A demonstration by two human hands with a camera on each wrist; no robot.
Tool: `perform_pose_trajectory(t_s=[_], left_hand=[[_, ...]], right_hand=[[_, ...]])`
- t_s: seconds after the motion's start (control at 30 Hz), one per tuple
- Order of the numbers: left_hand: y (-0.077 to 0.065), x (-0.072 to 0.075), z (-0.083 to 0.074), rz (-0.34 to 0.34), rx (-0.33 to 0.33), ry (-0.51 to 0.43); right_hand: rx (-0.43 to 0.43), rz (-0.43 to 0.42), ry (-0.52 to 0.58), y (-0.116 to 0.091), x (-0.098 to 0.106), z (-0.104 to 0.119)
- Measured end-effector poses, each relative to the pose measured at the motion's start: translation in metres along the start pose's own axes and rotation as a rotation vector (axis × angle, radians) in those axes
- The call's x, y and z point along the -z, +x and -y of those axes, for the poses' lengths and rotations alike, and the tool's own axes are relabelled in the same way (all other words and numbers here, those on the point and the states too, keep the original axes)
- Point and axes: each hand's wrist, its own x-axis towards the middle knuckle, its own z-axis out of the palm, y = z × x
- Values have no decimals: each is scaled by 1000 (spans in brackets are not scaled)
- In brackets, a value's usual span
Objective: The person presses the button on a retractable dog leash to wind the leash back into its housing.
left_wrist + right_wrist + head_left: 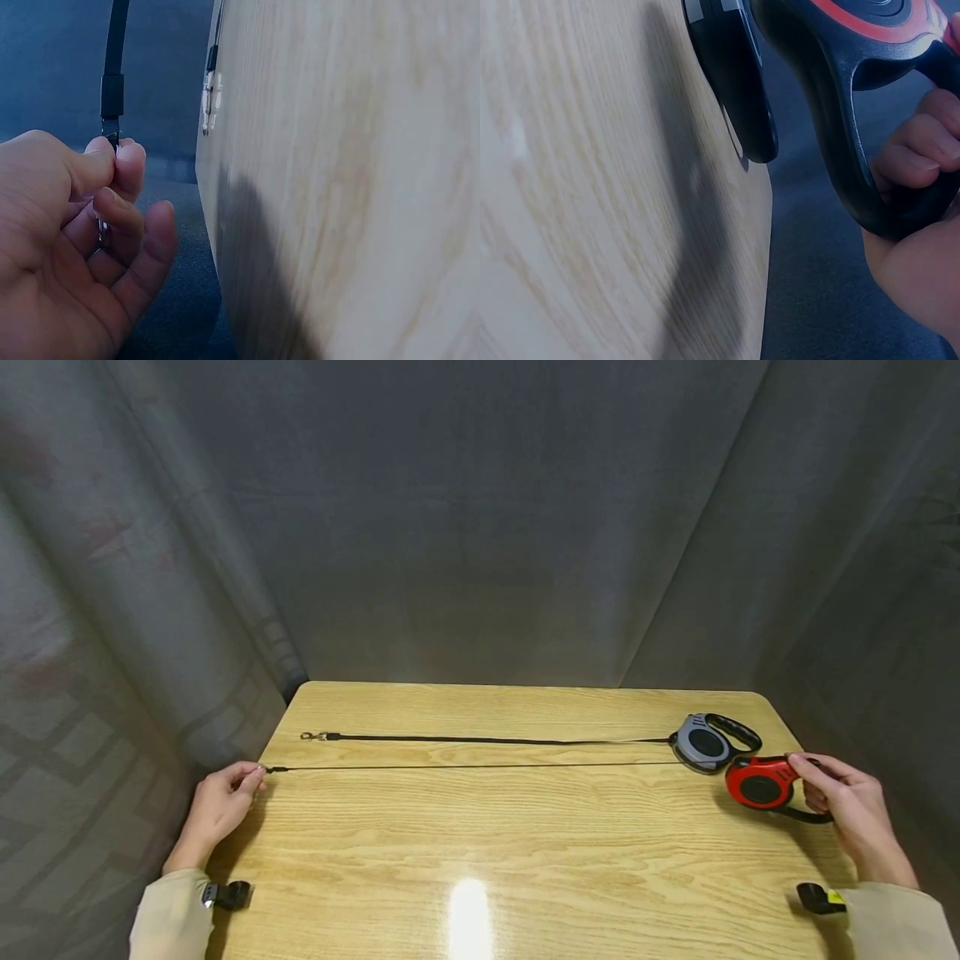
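My right hand (855, 797) grips the black handle (847, 157) of a red retractable dog leash (760, 782), held above the table at the right. From it a thin black strap (480, 767) runs taut to the left side. There my left hand (223, 802) pinches the strap's clip end between thumb and index finger; part of the metal clip (103, 231) shows below the fingertips in the left wrist view. Behind, a grey retractable leash (705, 743) lies on the table, its black strap (495, 741) stretched out leftward to a metal snap clip (313, 737).
The wooden table (480, 860) has rounded back corners and a bright glare spot near the front. Grey curtains (480, 527) hang behind it and at both sides. The red leash overlaps the grey one's lower edge in the head view.
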Motion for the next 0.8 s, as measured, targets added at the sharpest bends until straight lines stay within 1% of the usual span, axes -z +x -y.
perform_pose_trajectory(t_s=[0.13, 0.3, 0.43, 0.63, 0.8], left_hand=[[0, 1, -1, 3, 9, -2], [0, 0, -2, -3, -3, 8], [1, -1, -4, -7, -14, 13], [1, -1, -7, -10, -17, 11], [1, -1, -7, -1, -10, 11]], right_hand=[[5, 41, 6, 0, 1, 1], [-9, 99, -61, 1, 2, 1], [-7, 131, -82, 1, 0, -1], [5, 138, -80, 1, -2, -1], [-3, 121, -83, 1, -1, -1]])
